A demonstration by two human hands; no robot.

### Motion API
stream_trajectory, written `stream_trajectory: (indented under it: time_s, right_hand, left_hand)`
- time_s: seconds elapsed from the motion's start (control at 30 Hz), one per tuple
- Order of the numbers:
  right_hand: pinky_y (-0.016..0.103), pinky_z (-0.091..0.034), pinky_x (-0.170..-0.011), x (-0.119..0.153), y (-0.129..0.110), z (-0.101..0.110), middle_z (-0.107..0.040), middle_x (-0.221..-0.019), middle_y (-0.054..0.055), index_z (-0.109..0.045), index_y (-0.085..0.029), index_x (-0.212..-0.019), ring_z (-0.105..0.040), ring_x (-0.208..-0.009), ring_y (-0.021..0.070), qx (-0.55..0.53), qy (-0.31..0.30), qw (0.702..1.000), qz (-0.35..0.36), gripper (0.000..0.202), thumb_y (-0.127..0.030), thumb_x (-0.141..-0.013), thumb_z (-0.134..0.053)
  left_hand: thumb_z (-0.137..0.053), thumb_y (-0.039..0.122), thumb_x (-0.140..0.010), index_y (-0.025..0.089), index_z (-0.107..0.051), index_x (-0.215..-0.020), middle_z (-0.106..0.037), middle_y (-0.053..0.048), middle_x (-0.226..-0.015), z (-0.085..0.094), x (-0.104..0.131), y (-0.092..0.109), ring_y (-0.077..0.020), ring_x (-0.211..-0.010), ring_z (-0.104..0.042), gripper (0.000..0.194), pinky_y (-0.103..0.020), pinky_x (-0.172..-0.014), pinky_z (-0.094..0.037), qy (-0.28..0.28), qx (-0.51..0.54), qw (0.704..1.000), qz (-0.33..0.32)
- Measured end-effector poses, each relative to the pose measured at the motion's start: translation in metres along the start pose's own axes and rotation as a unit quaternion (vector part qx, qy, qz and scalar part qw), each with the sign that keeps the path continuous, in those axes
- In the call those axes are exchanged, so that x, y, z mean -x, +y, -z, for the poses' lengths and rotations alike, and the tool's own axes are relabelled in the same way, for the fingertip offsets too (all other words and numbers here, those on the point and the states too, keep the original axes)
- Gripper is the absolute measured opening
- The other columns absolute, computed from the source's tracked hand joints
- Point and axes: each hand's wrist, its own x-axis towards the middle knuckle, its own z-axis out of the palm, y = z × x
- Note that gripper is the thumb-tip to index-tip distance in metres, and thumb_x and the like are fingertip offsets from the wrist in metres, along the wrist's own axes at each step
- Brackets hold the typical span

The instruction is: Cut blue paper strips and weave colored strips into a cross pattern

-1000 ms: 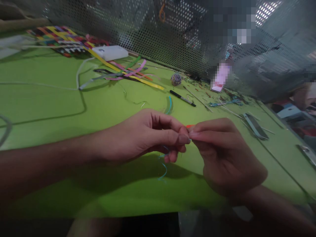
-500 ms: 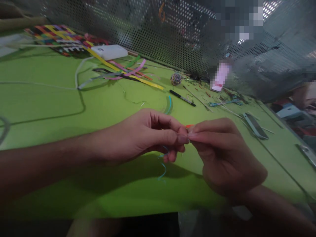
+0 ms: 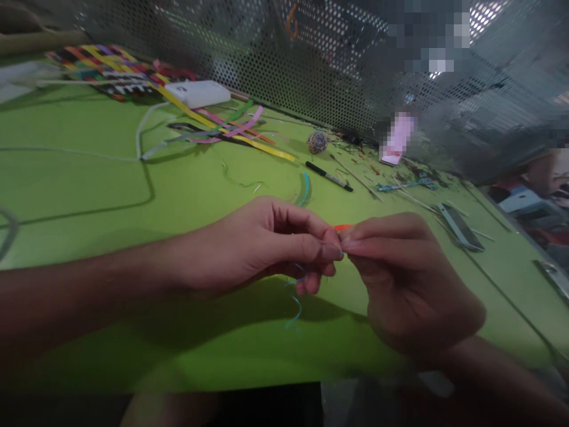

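Thumb and forefinger of my left hand [image 3: 275,243] pinch a thin blue strip, its curled tail [image 3: 297,309] dangling below the fingers. My right hand [image 3: 413,279] is closed in a pinch at the same spot, fingertips touching those of the left. A speck of blue shows where they meet; the rest of the strip there is hidden by the fingers. Just behind the fingertips shows a short orange piece [image 3: 341,228], and I cannot tell whether it is held or lies on the table. Beyond my left hand a wider blue strip [image 3: 305,188] lies curved.
On the green table [image 3: 80,190] lie a black pen [image 3: 329,176], a small wire-like ball [image 3: 317,142], a phone [image 3: 460,226] and loose scraps. Coloured strips [image 3: 240,133] run from a woven piece [image 3: 115,68] beside a white box [image 3: 198,93]. A perforated metal panel [image 3: 267,71] stands behind.
Both hands have shifted very slightly to the right, still pinched together. A little more of the orange piece shows, and the blue tail has swung slightly.
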Motion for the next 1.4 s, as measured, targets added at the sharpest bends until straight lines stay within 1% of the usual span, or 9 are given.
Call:
stream_trajectory:
  time_s: [0.2,0.3,0.43,0.53,0.67,0.9,1.17,1.27,1.4]
  right_hand:
    - [0.03,-0.061,-0.07,0.0002,0.0006,-0.0001,-0.073,-0.097,0.002,-0.072,-0.028,-0.11,-0.07,-0.086,0.0155,0.002,0.0,1.0,-0.01,0.023,-0.011,-0.095,-0.065]
    - [0.03,-0.061,-0.071,0.002,-0.0004,-0.0025,-0.073,-0.097,0.002,-0.072,-0.026,-0.11,-0.069,-0.088,0.0158,-0.003,0.001,1.0,-0.016,0.021,-0.012,-0.096,-0.065]
    - [0.03,-0.061,-0.073,0.0031,-0.0018,-0.0038,-0.073,-0.097,0.004,-0.072,-0.024,-0.11,-0.068,-0.09,0.0157,0.0,0.012,1.0,-0.023,0.024,-0.007,-0.095,-0.064]
    - [0.032,-0.062,-0.071,0.0018,-0.0012,-0.0016,-0.074,-0.098,0.004,-0.072,-0.026,-0.111,-0.069,-0.087,0.0169,0.004,-0.002,1.0,-0.014,0.023,-0.01,-0.094,-0.067]
    - [0.032,-0.062,-0.07,0.0002,-0.0003,0.0018,-0.074,-0.098,0.002,-0.072,-0.028,-0.111,-0.07,-0.086,0.0168,0.012,-0.015,1.0,-0.011,0.024,-0.011,-0.094,-0.067]
    - [0.031,-0.062,-0.07,0.0005,-0.0005,0.0022,-0.074,-0.098,0.002,-0.072,-0.029,-0.111,-0.07,-0.085,0.0164,0.019,-0.023,0.999,-0.01,0.026,-0.011,-0.093,-0.069]
    - [0.027,-0.061,-0.07,0.0018,-0.0039,-0.0055,-0.073,-0.094,0.002,-0.069,-0.026,-0.105,-0.07,-0.084,0.0137,-0.036,0.008,0.997,-0.068,0.021,-0.009,-0.093,-0.066]
    - [0.028,-0.061,-0.072,0.0037,-0.0037,-0.007,-0.073,-0.096,0.002,-0.069,-0.026,-0.104,-0.071,-0.086,0.014,-0.042,0.029,0.996,-0.069,0.021,-0.008,-0.093,-0.067]
    - [0.028,-0.061,-0.071,0.0042,-0.0024,-0.004,-0.074,-0.097,0.003,-0.069,-0.025,-0.105,-0.071,-0.086,0.0139,-0.038,0.013,0.998,-0.057,0.023,-0.007,-0.091,-0.068]
  left_hand:
    - [-0.076,0.015,-0.088,0.013,-0.074,-0.083,-0.067,0.0,-0.067,-0.0015,-0.0012,0.001,-0.0073,-0.06,-0.061,0.005,-0.018,-0.061,-0.051,0.002,0.002,1.0,0.001]
    - [-0.077,0.015,-0.087,0.013,-0.073,-0.082,-0.067,0.001,-0.066,-0.0022,-0.0014,0.0012,-0.0067,-0.06,-0.06,0.007,-0.018,-0.061,-0.05,0.002,0.0,1.0,0.0]
    - [-0.077,0.016,-0.087,0.013,-0.073,-0.082,-0.067,0.001,-0.067,-0.0017,-0.0015,0.0016,-0.0067,-0.06,-0.061,0.007,-0.018,-0.061,-0.05,-0.003,-0.002,1.0,0.001]
    - [-0.077,0.016,-0.087,0.013,-0.073,-0.082,-0.067,0.001,-0.066,-0.0014,-0.0022,0.002,-0.007,-0.06,-0.06,0.007,-0.018,-0.061,-0.049,-0.001,-0.001,1.0,-0.001]
    - [-0.074,0.011,-0.087,0.013,-0.074,-0.082,-0.067,0.001,-0.066,-0.0019,-0.0024,0.0017,-0.0069,-0.06,-0.061,0.005,-0.018,-0.061,-0.05,0.003,0.003,1.0,-0.008]
    - [-0.069,0.006,-0.087,0.012,-0.074,-0.08,-0.067,0.001,-0.066,-0.0024,-0.0017,0.0023,-0.0061,-0.06,-0.061,0.011,-0.017,-0.061,-0.05,0.006,0.003,1.0,-0.014]
    - [-0.071,0.01,-0.089,0.013,-0.075,-0.08,-0.067,0.001,-0.066,-0.0038,-0.0024,0.0043,-0.006,-0.059,-0.061,0.01,-0.017,-0.061,-0.051,0.017,-0.012,1.0,-0.005]
    - [-0.072,0.011,-0.088,0.013,-0.075,-0.081,-0.067,0.001,-0.068,-0.0035,-0.0024,0.004,-0.0061,-0.059,-0.061,0.008,-0.017,-0.061,-0.052,0.018,-0.012,1.0,-0.005]
    - [-0.072,0.011,-0.089,0.013,-0.075,-0.082,-0.067,0.001,-0.068,-0.0028,-0.0022,0.003,-0.0062,-0.06,-0.062,0.008,-0.017,-0.062,-0.052,0.014,-0.012,1.0,-0.004]
